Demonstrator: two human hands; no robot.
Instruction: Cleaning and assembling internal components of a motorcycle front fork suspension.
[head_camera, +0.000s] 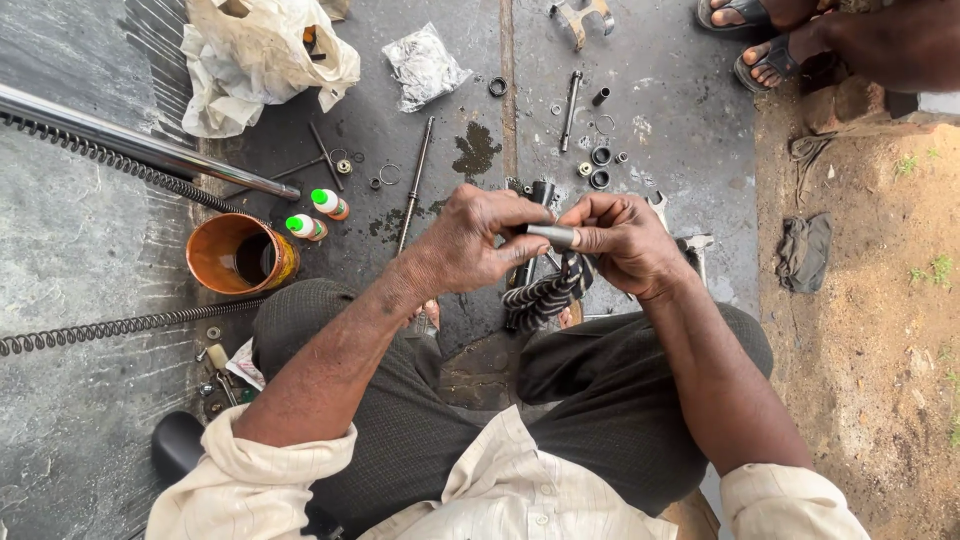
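Here, mid-frame, both hands met over the person's lap. The left hand (478, 240) was closed, fingers curled round one end of a short grey metal tube (552, 236); the right hand (622, 240) was closed too, pinching the tube's other end between thumb and fingers. The tube lay roughly level between the two hands, centre of the frame. Just below it a short coiled spring (545, 293) hung from under the right hand, dark and oily, resting against a black rod (527, 268) that ran upward behind the hands. Left of centre an orange tin can (238, 254) stood on the concrete floor (80, 230), with two small bottles with green caps (318, 214) lying just beside it. A long chrome tube (140, 143) crossed the upper left of the frame, a long coil spring (110, 160) alongside it; a second long spring (120, 325) lay lower left. A thin steel rod (414, 185) lay above the left hand, near a dark oil stain (476, 150). Rings and washers (598, 165) were scattered upper centre, beside a bolt (570, 108). A crumpled white bag (262, 55) sat at the top left, a small clear packet (424, 65) near it. Another person's sandalled feet (765, 40) showed at the top right. A dark rag (805, 252) lay on the dirt at right.
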